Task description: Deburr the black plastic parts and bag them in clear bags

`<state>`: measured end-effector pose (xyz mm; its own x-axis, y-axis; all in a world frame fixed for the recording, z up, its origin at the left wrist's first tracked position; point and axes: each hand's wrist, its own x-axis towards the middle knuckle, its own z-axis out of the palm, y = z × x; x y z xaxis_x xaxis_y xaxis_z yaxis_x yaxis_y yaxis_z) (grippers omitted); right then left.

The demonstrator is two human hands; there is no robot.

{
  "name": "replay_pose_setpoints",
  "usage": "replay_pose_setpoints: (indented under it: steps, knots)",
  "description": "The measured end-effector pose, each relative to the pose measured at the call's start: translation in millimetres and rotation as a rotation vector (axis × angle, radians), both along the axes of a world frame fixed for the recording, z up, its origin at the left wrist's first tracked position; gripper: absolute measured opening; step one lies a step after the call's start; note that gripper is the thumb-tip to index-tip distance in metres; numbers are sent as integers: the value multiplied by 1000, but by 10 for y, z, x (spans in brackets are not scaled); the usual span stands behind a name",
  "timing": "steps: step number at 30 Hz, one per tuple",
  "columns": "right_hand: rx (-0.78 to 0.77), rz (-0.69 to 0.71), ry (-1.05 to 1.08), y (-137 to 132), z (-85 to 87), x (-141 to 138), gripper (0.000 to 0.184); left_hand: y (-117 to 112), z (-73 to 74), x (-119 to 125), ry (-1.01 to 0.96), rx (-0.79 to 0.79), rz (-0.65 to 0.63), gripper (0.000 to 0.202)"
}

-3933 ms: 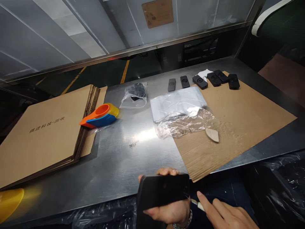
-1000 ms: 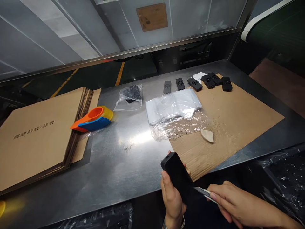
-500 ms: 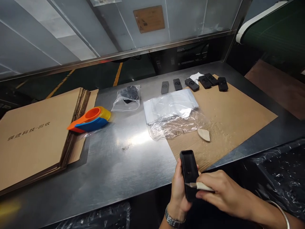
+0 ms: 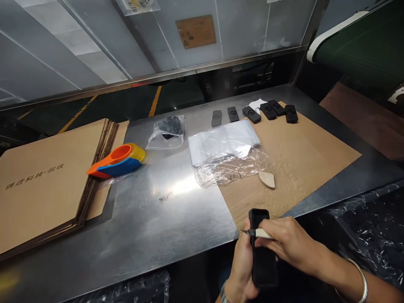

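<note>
Cardboard stack [image 4: 47, 189]: "…科技-回收"; brown plate [image 4: 199, 30]: triangle sign [image 4: 186, 42].

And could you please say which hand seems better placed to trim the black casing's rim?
Probably the right hand: it holds the knife, blade over the black casing, while the left hand grips that casing.

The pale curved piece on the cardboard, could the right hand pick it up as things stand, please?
Probably not yet: the right hand holds a white-handled knife, which would likely need setting down, though nothing covers the pale curved piece.
</note>
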<state>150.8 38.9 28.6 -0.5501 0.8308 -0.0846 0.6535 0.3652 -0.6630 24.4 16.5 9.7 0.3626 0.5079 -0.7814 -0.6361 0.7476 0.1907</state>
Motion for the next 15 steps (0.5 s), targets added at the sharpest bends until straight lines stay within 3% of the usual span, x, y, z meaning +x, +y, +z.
replay_pose_setpoints:
  steps: [4, 8, 12, 15]
  knots:
    - [-45, -73, 97, 131, 0, 91, 32, -53, -30, 15, 127, 41, -172, 60]
    - [-169, -43, 226, 209, 43, 143, 12, -78, -97, 6, 130, 101, -269, 71]
    - [-217, -53, 280, 277, 5, 149, 26, -122, -168, 4, 133, 145, -301, 75]
    - [-243, -145, 292, 326, -67, 178, 31, -143, -176, 6, 111, 127, -300, 75]
